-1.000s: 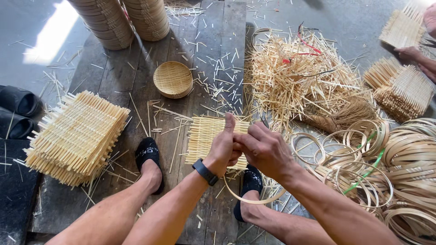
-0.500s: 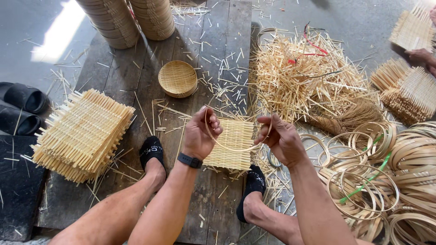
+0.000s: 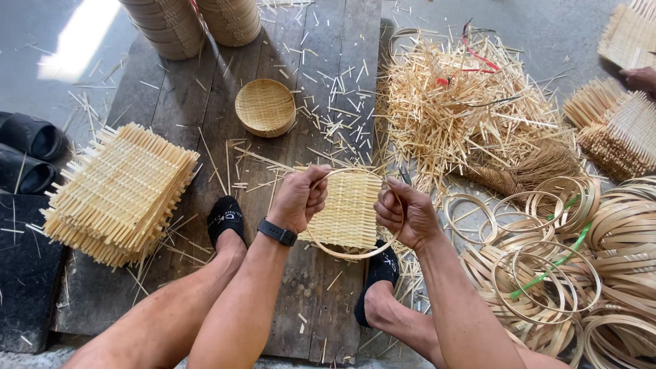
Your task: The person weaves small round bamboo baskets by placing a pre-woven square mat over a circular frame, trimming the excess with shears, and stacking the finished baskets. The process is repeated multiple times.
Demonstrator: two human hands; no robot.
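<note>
Left hand (image 3: pixel 299 198) closed around left side of thin bamboo hoop (image 3: pixel 342 251); right hand (image 3: pixel 404 213) gripping its right side. Hoop now spread open into a full round between both hands, over square woven bamboo mat (image 3: pixel 350 208). Half a second ago hands closer to the mat's top, hoop only a loose strip; a second ago hands bunched together, thumbs up. Judging from that: ring being fitted round the mat, shaping stage, not seated yet. Mat held mid-scene above dark plank platform (image 3: pixel 205 102), between two black-sandalled feet.

Further out: stack of woven mats (image 3: pixel 119 191) left, small finished basket (image 3: pixel 265 106) far centre, heap of bamboo slivers (image 3: pixel 471 96) far right, pile of hoops (image 3: pixel 581 260) right.

Hard to tell: far arc of hoop lost against mat weave; fingertips hidden behind mat; another person's hand (image 3: pixel 639 78) cut off at right edge; basket stacks at far edge cropped.
</note>
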